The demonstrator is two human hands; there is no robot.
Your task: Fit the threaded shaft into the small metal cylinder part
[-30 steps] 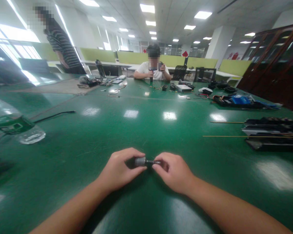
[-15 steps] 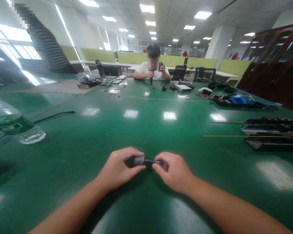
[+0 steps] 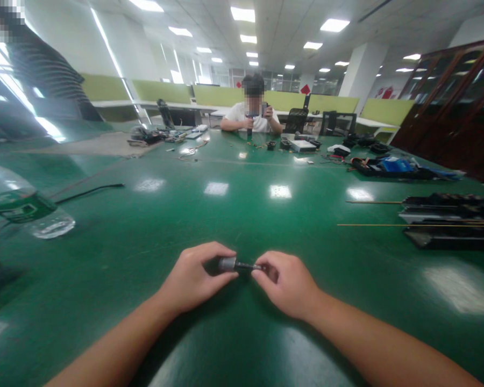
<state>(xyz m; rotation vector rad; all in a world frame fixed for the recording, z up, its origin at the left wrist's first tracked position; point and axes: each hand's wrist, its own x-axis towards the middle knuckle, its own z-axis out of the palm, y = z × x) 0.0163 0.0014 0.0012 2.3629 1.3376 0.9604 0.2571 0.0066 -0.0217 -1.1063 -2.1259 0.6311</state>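
Observation:
Low in the middle of the head view, a short grey cylinder (image 3: 227, 264) lies in line with a thin dark rod (image 3: 247, 266) that extends from its right end. My left hand (image 3: 196, 277) curls its thumb and fingers around the cylinder, whose left end sits in shadow inside the hand. Thumb and forefinger of my right hand (image 3: 286, 282) pinch the rod's far end, hiding its tip. Both hands are just above or on the green table top (image 3: 226, 226); I cannot tell whether the piece touches it.
At left lies a clear plastic bottle (image 3: 28, 207) near a black cable (image 3: 91, 192). Black trays (image 3: 452, 236) with thin brass-coloured rods stick out at right. A blue item (image 3: 397, 164) rests among parts farther back. Across the table sits a person (image 3: 252, 115); another stands at far left.
My left hand and the grey cylinder have shifted slightly left, and the rod with them. My right hand has barely moved. The standing person at left has moved farther left.

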